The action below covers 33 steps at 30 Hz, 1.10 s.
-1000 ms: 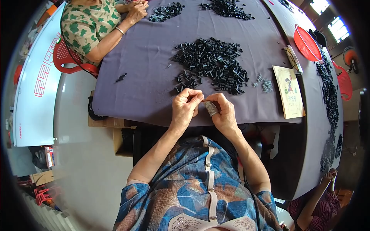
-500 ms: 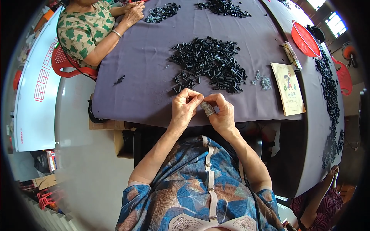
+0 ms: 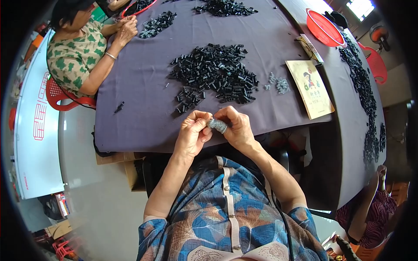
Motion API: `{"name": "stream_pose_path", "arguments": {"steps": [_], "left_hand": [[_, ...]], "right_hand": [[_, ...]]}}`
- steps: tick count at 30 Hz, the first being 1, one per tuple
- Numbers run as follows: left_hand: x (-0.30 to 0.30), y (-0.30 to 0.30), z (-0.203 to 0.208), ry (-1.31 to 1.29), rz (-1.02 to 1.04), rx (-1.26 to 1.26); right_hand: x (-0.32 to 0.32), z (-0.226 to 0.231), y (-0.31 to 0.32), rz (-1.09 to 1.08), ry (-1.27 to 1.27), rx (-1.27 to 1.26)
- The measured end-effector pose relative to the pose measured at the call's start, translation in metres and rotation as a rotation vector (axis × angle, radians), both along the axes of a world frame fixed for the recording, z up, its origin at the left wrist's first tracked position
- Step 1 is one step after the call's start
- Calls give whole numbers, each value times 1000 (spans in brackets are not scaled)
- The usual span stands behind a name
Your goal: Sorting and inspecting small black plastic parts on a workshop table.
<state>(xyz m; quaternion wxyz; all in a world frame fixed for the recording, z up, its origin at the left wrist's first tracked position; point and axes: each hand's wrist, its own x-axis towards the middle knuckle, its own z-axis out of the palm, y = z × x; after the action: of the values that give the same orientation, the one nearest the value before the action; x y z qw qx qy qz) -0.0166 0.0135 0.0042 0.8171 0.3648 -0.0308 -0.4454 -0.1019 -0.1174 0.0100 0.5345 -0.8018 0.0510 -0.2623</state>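
Note:
Just above the table's near edge, my left hand (image 3: 193, 132) and my right hand (image 3: 238, 128) meet with fingers bent and pinched together. Whatever lies between the fingertips is too small or hidden to make out. A grey, speckled wrap (image 3: 218, 126) covers one finger of my right hand. Beyond my hands spreads a large heap of short black cylindrical parts (image 3: 215, 71), with a smaller cluster of them (image 3: 188, 99) at its near left. To the right of the heap lie small translucent pieces (image 3: 282, 85) in a little pile.
A yellowish booklet (image 3: 308, 89) lies right of the pieces, near a red basket (image 3: 324, 28). Across the left corner a co-worker (image 3: 82, 56) sits in a red chair, hands by another pile (image 3: 157, 25). More black parts (image 3: 363, 91) cover the right-hand table.
The view has shifted, so the table things sit further left. My hands stay together; the left fingers have curled more and the wrapped finger now lies across between the hands.

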Motion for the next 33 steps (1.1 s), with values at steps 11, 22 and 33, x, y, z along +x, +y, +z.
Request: {"name": "stream_pose_path", "arguments": {"steps": [11,22,33], "left_hand": [[17,7,-6,-19,113,17],[19,11,-7,45,182,-35],[20,12,-12,26,186,-67]], "right_hand": [[-1,9,-40,-282,14,-142],[13,-2,-27,-215,164,-884],[10,6,-43,-132,84,-792]]}}
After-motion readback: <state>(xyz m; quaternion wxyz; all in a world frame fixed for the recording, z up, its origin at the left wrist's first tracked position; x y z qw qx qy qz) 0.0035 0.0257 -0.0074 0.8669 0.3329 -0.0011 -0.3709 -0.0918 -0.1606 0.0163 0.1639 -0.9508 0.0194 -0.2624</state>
